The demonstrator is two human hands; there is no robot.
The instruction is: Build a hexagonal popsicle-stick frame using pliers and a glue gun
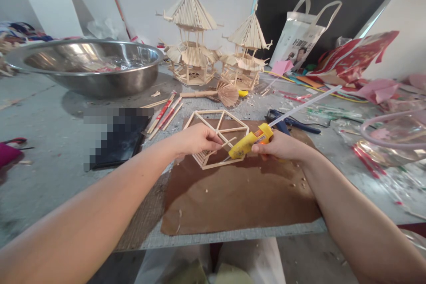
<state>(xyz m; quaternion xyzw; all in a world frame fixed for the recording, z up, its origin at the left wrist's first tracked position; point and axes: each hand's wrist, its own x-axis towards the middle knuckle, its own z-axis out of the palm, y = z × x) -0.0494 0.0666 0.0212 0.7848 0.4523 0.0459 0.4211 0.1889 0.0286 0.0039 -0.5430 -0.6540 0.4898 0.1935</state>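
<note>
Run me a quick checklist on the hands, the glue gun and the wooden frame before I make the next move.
1. Right hand gripping the yellow glue gun: ok.
2. Clear glue stick in the back of the gun: ok, a long length sticks out.
3. Left hand holding the small wooden stick: ok, pinched at the fingertips.
4. Near edge of the wooden frame over the brown sheet: ok.
5. Brown sheet free of debris: not ok, small crumbs lie on it.
6. Nozzle hot: cannot tell, heat does not show.
</note>
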